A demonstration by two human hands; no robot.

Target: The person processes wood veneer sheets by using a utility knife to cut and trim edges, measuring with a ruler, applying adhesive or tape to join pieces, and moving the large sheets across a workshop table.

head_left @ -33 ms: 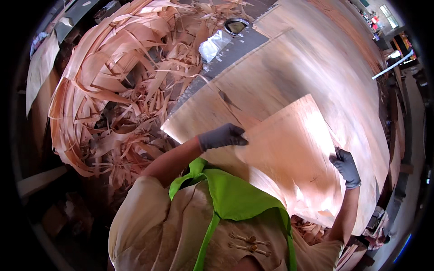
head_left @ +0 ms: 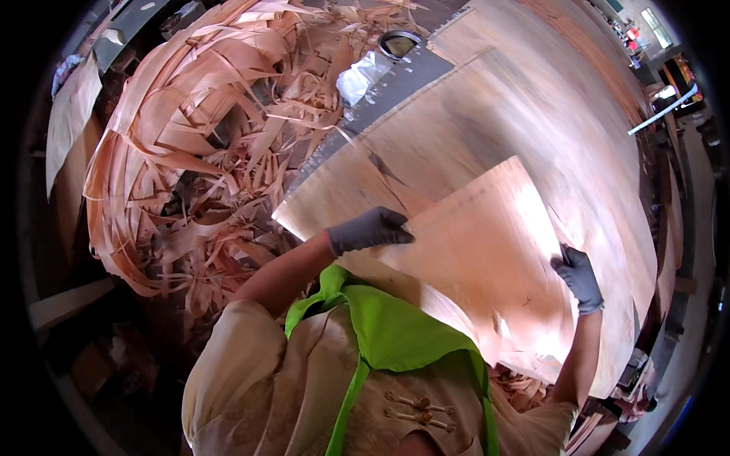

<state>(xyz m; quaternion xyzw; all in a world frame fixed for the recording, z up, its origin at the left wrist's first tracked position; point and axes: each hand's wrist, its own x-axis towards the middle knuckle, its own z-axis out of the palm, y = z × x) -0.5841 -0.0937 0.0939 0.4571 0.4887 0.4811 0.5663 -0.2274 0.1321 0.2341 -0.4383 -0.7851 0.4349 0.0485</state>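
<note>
A sheet of pale wood veneer (head_left: 487,251) is raised between my two grey-gloved hands, bowed and tilted over a larger spread of veneer. My left hand (head_left: 370,230) is closed on its left edge, fingers and thumb pinching it. Gripping the right edge is my right hand (head_left: 579,279), with the fingers partly behind the sheet. Beneath lie broad, overlapping veneer sheets (head_left: 426,125) with grey-brown streaks. The lower edge of the held sheet hangs close to my green neckerchief (head_left: 403,327).
Tangled veneer strips (head_left: 182,91) are heaped at the left. Beyond the stacked sheets, a round container (head_left: 398,44) and a crumpled white plastic bag (head_left: 360,78) rest on a dark surface. A pale rod (head_left: 661,110) juts out at the far right.
Both hands and the held veneer sheet have shifted very slightly left. The grip on each edge is the same.
</note>
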